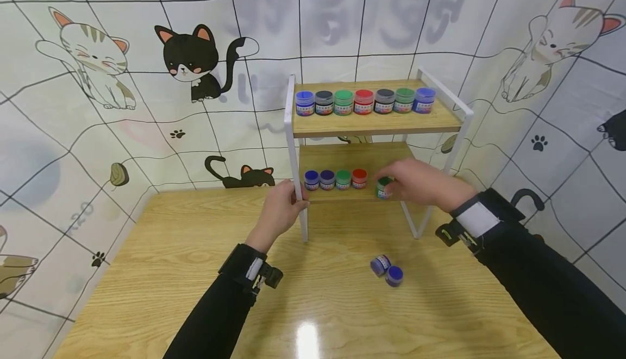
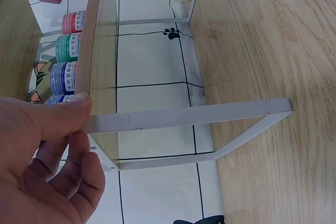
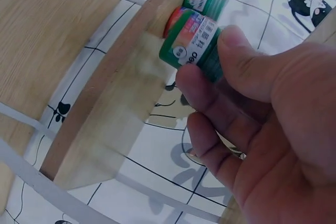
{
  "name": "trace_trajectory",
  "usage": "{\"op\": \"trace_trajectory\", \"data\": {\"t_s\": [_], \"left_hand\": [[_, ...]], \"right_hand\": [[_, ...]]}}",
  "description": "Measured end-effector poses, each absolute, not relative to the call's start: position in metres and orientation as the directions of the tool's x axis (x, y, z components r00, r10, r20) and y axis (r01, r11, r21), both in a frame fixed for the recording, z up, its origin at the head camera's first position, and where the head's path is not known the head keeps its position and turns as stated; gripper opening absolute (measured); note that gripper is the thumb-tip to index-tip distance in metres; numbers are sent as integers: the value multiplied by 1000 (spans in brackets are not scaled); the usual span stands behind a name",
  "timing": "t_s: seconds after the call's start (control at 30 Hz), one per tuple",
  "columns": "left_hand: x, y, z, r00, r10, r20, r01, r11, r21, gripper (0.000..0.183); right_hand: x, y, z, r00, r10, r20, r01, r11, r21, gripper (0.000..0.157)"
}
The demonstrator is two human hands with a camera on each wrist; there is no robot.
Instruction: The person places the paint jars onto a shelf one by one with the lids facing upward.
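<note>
A two-tier rack with wooden boards and a white metal frame [image 1: 289, 125] stands on the table. My left hand [image 1: 279, 212] pinches its left front post at the lower board [image 2: 97, 72], thumb on the board's corner. In my right hand [image 1: 423, 182], between thumb and fingers, is a small green paint jar [image 3: 191, 43], held at the front of the lower tier. Left of it on that tier, a red jar [image 1: 359, 178], a green jar [image 1: 343, 179], a purple-blue jar [image 1: 327, 180] and a blue jar [image 1: 311, 180] form a row.
Several lidded paint jars [image 1: 363, 102] line the top board. On the table [image 1: 195, 272] before the rack lie a tipped blue jar [image 1: 380, 264] and another blue-lidded jar [image 1: 394, 276]. A cat-printed cloth [image 1: 205, 131] hangs behind and on both sides.
</note>
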State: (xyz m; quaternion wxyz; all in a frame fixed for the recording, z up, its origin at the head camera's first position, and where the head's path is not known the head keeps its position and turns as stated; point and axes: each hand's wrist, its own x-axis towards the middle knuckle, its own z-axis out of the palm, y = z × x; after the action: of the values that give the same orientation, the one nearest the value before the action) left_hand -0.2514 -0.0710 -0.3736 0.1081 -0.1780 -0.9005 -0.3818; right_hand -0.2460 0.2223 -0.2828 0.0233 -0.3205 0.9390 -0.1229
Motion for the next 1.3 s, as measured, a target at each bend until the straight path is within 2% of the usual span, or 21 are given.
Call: {"op": "trace_trajectory", "data": {"t_s": [0.23, 0.63, 1.3], "left_hand": [[-252, -71, -374, -915, 235, 329, 400, 648, 648, 12], [-252, -70, -378, -912, 240, 332, 406, 645, 648, 13], [-252, -71, -374, -906, 240, 349, 418, 636, 648, 12]], "right_hand": [[-255, 221, -287, -792, -606, 73, -607, 772, -189, 32], [-268, 214, -299, -862, -505, 54, -506, 845, -172, 35], [-273, 210, -303, -861, -504, 70, -507, 838, -200, 35]]}}
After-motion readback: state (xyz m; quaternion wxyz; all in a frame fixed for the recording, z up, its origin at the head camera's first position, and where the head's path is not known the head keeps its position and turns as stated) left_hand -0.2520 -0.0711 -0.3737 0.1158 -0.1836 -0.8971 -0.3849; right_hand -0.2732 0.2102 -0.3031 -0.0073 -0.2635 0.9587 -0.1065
